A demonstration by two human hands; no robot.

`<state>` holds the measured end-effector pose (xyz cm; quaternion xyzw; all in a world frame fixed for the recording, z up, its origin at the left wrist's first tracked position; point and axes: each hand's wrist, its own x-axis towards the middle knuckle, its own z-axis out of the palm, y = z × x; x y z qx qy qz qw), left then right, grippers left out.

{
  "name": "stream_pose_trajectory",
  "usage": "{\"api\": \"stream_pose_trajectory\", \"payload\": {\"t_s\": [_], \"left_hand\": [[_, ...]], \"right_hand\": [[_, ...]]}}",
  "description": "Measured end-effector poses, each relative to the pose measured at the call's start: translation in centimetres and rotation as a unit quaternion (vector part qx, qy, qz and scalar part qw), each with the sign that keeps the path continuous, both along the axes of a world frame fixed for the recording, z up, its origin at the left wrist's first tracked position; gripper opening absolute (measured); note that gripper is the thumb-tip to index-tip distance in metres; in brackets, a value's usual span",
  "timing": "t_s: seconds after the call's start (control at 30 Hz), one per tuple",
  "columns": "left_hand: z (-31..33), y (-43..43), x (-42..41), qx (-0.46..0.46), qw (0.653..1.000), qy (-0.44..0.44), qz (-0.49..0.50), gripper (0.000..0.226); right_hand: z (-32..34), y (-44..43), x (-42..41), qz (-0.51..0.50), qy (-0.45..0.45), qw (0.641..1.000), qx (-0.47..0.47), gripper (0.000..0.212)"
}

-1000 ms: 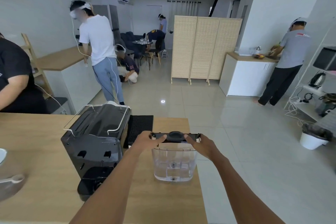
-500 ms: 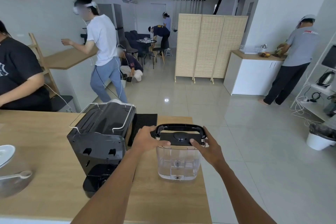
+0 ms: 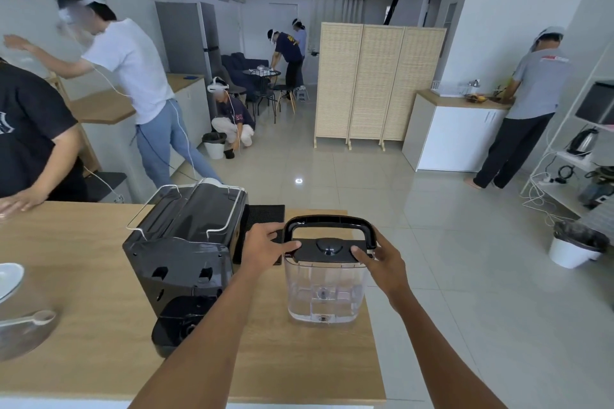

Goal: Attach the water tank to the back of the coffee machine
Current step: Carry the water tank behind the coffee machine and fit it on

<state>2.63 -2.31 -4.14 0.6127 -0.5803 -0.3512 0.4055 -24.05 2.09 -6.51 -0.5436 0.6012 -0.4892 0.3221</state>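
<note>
A clear plastic water tank [image 3: 324,292] with a black lid and a raised black handle stands on the wooden table [image 3: 83,292], to the right of the black coffee machine [image 3: 181,252]. My left hand [image 3: 267,244] grips the lid's left side and my right hand [image 3: 382,259] grips its right side. The tank is apart from the machine, whose back with slots and a black base faces me.
A black rubber mat [image 3: 264,219] lies behind the machine. A white dish [image 3: 10,279] and a spoon [image 3: 30,319] sit at the table's left. A person's hand [image 3: 18,201] rests on the far left edge. The table's right edge is just past the tank.
The tank's handle has swung up from flat to upright. Both hands stay on the lid. The person in white behind the table has stepped left.
</note>
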Motion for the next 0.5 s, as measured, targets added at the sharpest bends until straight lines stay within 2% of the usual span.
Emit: {"api": "stream_pose_trajectory", "payload": {"t_s": [0.2, 0.33, 0.5], "left_hand": [[0.1, -0.1, 0.0, -0.037, 0.999, -0.017, 0.018, 0.047], [0.8, 0.3, -0.1, -0.061, 0.995, -0.083, 0.014, 0.045], [1.3, 0.6, 0.0, -0.088, 0.986, -0.141, -0.002, 0.041]], "right_hand": [[0.3, -0.2, 0.2, -0.025, -0.014, 0.999, -0.026, 0.063], [0.6, -0.4, -0.3, -0.016, 0.006, 0.999, -0.035, 0.066], [1.4, 0.2, -0.5, -0.041, 0.033, 0.997, -0.064, 0.036]]}}
